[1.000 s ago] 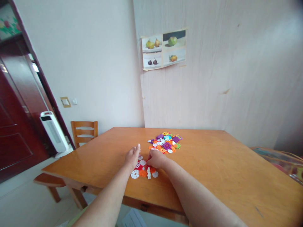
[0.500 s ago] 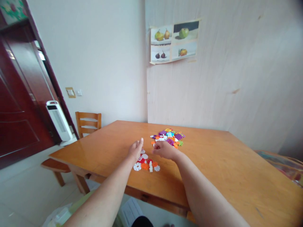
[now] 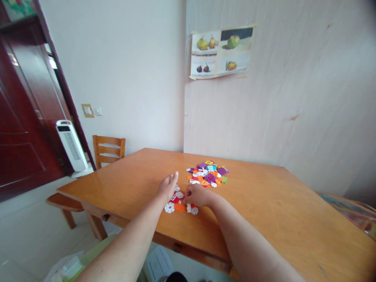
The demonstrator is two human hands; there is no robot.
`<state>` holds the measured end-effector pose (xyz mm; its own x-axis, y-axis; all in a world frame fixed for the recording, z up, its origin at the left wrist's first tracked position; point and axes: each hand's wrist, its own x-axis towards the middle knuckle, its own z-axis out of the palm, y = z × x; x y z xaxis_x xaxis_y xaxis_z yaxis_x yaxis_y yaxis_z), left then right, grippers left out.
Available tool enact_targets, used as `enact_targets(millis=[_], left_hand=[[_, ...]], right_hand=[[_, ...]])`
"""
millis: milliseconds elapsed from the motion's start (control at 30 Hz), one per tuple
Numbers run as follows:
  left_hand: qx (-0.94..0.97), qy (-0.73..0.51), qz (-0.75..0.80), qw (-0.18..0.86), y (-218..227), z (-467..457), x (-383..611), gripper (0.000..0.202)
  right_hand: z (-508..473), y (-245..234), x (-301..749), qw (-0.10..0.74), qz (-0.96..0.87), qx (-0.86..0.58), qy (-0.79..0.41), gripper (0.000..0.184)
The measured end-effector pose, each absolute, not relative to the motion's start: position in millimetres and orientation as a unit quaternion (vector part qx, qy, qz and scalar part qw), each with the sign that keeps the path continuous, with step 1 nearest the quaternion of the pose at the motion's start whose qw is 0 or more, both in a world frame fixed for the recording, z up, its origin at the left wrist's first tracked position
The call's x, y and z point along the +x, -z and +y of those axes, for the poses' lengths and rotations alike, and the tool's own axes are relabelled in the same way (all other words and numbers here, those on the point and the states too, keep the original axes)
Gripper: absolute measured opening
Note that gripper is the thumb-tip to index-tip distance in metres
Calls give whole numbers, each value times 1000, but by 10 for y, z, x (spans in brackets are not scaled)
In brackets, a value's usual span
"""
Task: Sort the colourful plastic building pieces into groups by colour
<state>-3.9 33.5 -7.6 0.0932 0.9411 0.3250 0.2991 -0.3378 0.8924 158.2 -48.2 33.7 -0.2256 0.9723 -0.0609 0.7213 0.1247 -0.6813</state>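
Observation:
My left hand (image 3: pixel 168 186) rests by the left edge of a small near pile of flat plastic building pieces, its thumb raised and its fingers apart from the thumb. My right hand (image 3: pixel 197 195) is over the right side of that pile, fingertips pinched together. Whatever lies between them is hidden. The near pile holds a white notched disc (image 3: pixel 169 207), an orange notched disc (image 3: pixel 179 207), red pieces and another white disc (image 3: pixel 194 210). Part of a white piece (image 3: pixel 188 208) shows below my right hand.
Farther back on the wooden table (image 3: pixel 264 203) lies a larger heap of coloured gear-shaped pieces (image 3: pixel 210 178). A wooden chair (image 3: pixel 109 150) stands beyond the left edge. The wall is behind the table. Below the front edge are a box (image 3: pixel 158 261) and a bag.
My right hand has moved down and to the left, from near the larger heap onto the near pile, where it covers some pieces. My left hand has barely moved.

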Motion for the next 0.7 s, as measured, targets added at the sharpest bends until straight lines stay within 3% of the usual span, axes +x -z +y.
enact_targets(millis=[100,200,333,400,467,700], left_hand=[[645,-487,482,339,69,321,-26,61],[637,-488,486,347,67,315,-17,61],[637,-495,476,351,63,308,-8,61],[641,-494,480,340,53,297,-7,61],[641,-491,486,334,41,280,-7,60],[631,-503,482,341,34,243,-6,55]], right_hand=[[-445,-344,1673,266,-690,-579,-343,8],[-376,-357,1834,386,-618,-592,-343,9],[-293,-385,2052,589,-463,-614,-246,23],[-276,-382,2085,618,-436,-629,-178,30],[-280,-357,2032,577,-479,-646,-142,31],[-398,-192,1497,267,-743,-605,-101,23]])
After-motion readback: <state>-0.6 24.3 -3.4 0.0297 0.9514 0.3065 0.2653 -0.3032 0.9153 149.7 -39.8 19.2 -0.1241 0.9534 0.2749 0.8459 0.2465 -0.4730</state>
